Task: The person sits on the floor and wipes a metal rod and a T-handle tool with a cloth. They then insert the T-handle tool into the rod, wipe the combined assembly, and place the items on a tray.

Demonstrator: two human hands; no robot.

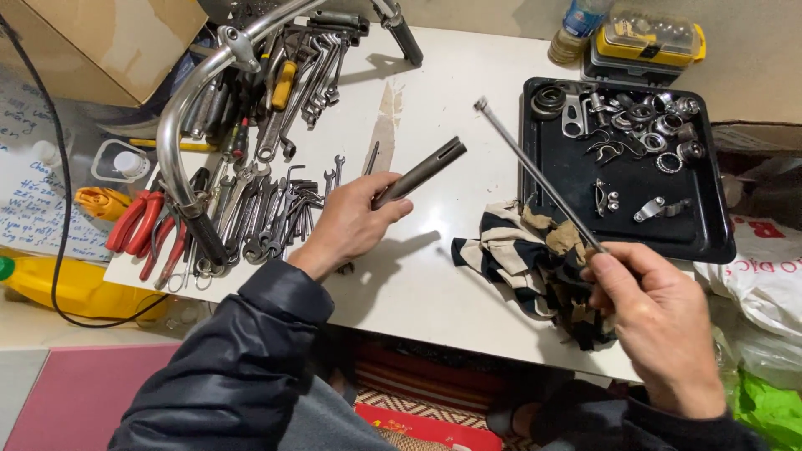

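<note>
Rod [539,175], pinched in your right hand [660,321], pointed to 11 o'clock; your left hand [351,225] gripped the slotted tube [420,173]—needed coaxial alignment before insertion.

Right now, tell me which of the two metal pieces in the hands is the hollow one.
The short dark tube in the left hand: thick, with an open slotted end. The one in the right hand is a long, thin rod.

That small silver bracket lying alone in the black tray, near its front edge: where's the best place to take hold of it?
Probably pinch the silver bracket across its narrow middle, coming straight down from above. It lies flat on the black tray with bare floor on both long sides, so fingers fit there. The right hand, now holding the long rod, is nearer.
</note>
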